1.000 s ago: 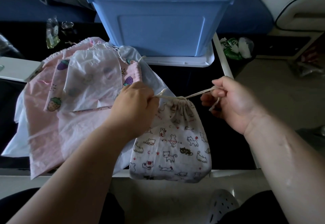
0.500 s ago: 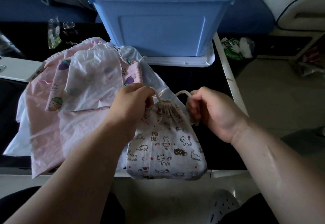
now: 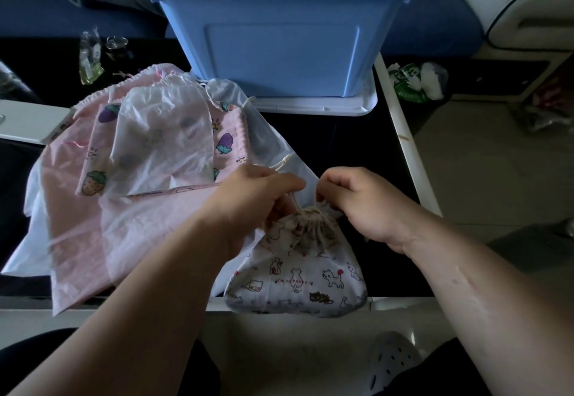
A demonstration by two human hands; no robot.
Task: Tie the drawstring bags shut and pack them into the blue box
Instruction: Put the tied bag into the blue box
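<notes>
I am pinching the drawstring (image 3: 295,202) in my left hand (image 3: 257,197) and right hand (image 3: 369,206), close over the gathered neck of the cat-print bag (image 3: 298,277) at the table's (image 3: 341,147) near edge, short of the blue box (image 3: 279,38), reckoning the knot wants snugging evenly against the gathers
</notes>
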